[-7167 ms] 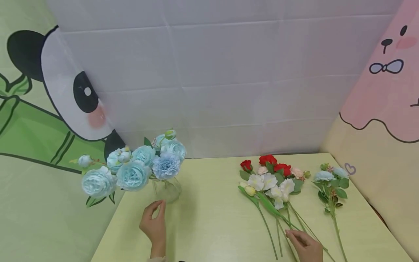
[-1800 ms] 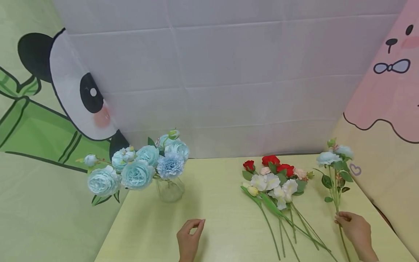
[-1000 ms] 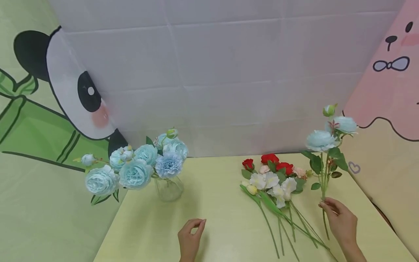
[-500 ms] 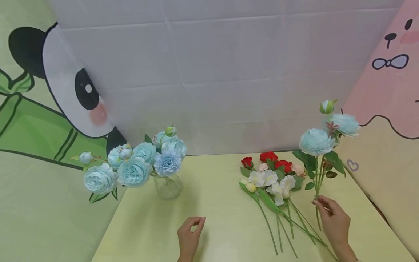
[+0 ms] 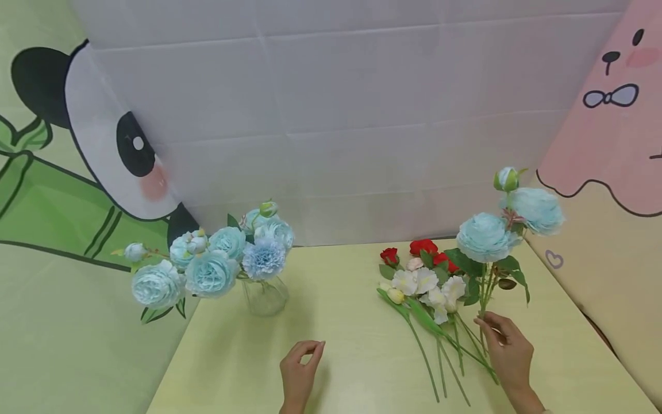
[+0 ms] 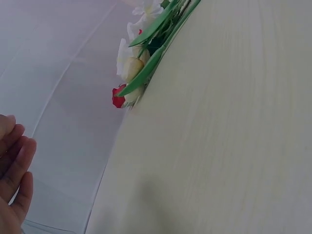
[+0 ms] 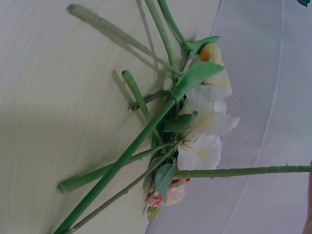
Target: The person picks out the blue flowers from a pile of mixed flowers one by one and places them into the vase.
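My right hand point(image 5: 509, 353) pinches the green stem of a light-blue peony spray point(image 5: 485, 237) with two full blooms and a bud. It is held upright above the right side of the table; in the right wrist view its stem point(image 7: 243, 171) crosses from the right edge. My left hand point(image 5: 300, 371) hovers over the front middle of the table, thumb and fingertips close together, nothing held. Its relaxed fingers point(image 6: 19, 163) appear at the left of the left wrist view. Further back on the left, a clear glass vase point(image 5: 265, 302) holds several blue flowers point(image 5: 211, 273).
Beside the right hand lies a pile of flowers: red roses point(image 5: 424, 246), white blooms point(image 5: 405, 282) and a pale yellow tulip point(image 5: 395, 295), stems toward the front. The pale yellow table point(image 5: 346, 328) meets a light curtain point(image 5: 351, 172) at the back.
My right hand has moved to the right, taken the blue peony spray off the table, raised it, and brought it back left toward the pile. The left hand has drawn away from the vase.
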Motion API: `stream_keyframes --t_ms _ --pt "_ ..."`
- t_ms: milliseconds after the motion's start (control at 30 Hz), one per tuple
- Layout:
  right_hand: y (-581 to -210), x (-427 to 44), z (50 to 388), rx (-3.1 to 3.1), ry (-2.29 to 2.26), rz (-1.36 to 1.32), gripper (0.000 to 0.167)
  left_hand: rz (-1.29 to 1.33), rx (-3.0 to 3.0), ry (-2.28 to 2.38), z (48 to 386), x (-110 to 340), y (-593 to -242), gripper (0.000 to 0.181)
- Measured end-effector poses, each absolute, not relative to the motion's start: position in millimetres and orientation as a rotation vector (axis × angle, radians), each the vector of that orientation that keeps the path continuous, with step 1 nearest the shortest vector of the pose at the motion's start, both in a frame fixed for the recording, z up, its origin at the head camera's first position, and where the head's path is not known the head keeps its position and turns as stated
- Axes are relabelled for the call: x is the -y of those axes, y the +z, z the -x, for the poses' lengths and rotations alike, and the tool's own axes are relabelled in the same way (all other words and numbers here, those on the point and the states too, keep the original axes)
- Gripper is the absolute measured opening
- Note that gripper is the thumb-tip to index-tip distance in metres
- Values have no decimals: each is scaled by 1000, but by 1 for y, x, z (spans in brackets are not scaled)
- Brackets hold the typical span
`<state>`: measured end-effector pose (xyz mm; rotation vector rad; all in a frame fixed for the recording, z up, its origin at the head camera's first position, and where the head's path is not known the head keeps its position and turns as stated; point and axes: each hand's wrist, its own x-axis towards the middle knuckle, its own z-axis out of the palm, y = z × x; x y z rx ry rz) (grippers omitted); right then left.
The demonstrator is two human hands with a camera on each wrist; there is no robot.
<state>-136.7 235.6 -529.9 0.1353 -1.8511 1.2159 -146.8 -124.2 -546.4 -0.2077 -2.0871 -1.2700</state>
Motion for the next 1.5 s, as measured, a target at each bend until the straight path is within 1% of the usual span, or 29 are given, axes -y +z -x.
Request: stream_keyframes --t_ms 33,267,333,367,567,600,800,867,1067,1167,1233,1333,1433,1500 --pt "-524 -231 135 1886 1184 -106 20 218 2086 -1269 146 123 -542 9" --pt "-516 -218 139 1862 1229 -125 26 220 2092 -1298 143 120 -534 9" --pt "-516 -214 140 1842 1256 -135 27 212 2096 -1304 142 120 -533 10" --pt "-526 -215 145 1790 1306 -194 25 210 2100 -1307 142 120 -533 10" --pt "-528 -202 149 1771 1326 -226 22 196 2126 -1330 140 119 -533 9" --pt "-519 -196 145 1816 1294 -176 24 195 2126 -1334 140 118 -532 10" --pt "-518 -182 145 1816 1339 -193 28 221 2108 -1325 140 117 -532 13" --pt "-513 -176 143 1821 1346 -194 29 242 2100 -1320 140 116 -531 13" --pt "-501 -156 134 1872 1342 -147 24 336 2075 -1280 141 110 -531 15" --pt "-511 -152 135 1885 1350 -123 25 368 2076 -1266 144 108 -540 18" --pt "-520 -151 138 1881 1345 -153 27 380 2077 -1279 146 107 -548 19" --pt "-527 -146 140 1876 1351 -200 26 429 2048 -1318 148 107 -555 16" --pt "-517 -136 136 1894 1341 -222 25 512 2000 -1346 147 104 -551 14" --pt "-511 -129 134 1895 1321 -231 26 557 1979 -1363 142 99 -539 16"
